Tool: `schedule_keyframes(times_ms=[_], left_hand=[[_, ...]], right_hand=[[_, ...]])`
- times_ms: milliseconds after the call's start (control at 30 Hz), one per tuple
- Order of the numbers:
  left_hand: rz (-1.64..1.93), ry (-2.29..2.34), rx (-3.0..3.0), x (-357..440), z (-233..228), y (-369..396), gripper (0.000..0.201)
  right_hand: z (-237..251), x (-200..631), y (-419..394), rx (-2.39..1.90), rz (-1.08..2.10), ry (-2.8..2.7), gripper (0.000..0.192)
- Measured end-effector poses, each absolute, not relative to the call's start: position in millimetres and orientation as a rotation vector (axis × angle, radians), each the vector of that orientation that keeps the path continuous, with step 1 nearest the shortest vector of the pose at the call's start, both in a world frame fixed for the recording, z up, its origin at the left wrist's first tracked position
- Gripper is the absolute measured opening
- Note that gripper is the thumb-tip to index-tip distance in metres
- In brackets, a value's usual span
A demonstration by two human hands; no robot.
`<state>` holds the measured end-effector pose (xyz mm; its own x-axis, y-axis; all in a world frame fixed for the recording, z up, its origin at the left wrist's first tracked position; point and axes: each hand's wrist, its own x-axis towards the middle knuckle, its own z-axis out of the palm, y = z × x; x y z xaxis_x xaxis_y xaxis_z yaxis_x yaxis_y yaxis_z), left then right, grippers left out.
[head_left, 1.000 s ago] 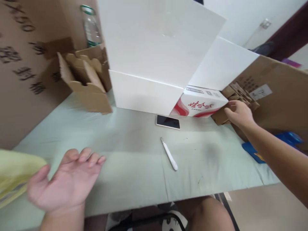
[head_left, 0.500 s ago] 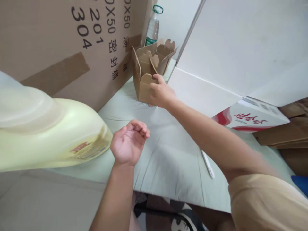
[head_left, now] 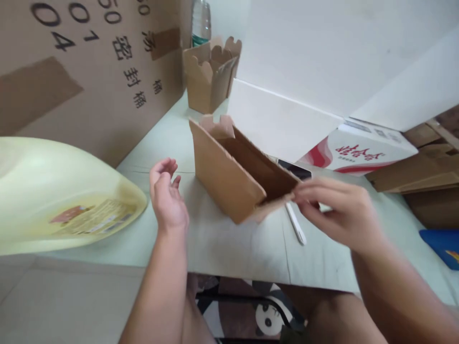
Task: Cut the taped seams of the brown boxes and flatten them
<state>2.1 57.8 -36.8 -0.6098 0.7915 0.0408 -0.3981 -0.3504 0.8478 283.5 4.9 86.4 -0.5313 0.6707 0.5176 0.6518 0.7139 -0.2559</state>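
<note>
Brown cardboard box [head_left: 224, 177], open-topped, over wrinkled pale-green cloth [head_left: 229, 258] | we're pinching its near-right rim in our right hand [head_left: 340, 212] | we're holding our left hand [head_left: 168, 203] unclenched beside it | white panels [head_left: 287, 119] standing behind

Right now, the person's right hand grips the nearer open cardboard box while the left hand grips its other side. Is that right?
Not quite: the head view shows the left hand apart from the nearer cardboard box, not gripping it. The right hand does grip that open box.

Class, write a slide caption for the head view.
Right hand grips an open box; left hand, open, is beside it.
</note>
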Motion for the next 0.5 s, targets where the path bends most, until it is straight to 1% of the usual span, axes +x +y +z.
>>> schedule_keyframes(times_ms=[67,133,233,300,367,500], left_hand=[[1.933,0.963,0.751,13.9,-39.7,57.0,0.042],[1.863,0.843,0.845,27.7,-40.4,55.4,0.053],[1.845,0.763,0.927,47.2,-38.9,53.8,0.056],[1.821,0.738,0.965,56.9,-37.3,53.7,0.052],[1.791,0.715,0.971,63.6,-37.0,54.1,0.053],[1.689,0.724,0.939,72.6,-42.5,55.1,0.057]], right_hand=[[81.0,309.9,-37.9,-1.058,0.131,-2.279,0.040],[65.5,330.1,-64.9,-1.112,0.168,-2.224,0.056],[31.8,348.9,-77.7,-1.182,0.210,-2.023,0.071],[8.8,355.4,-74.9,-1.168,0.270,-1.787,0.074],[-11.7,359.2,-69.4,-1.133,0.280,-1.587,0.067],[-39.8,361.3,-62.4,-1.254,0.079,-1.464,0.026]])
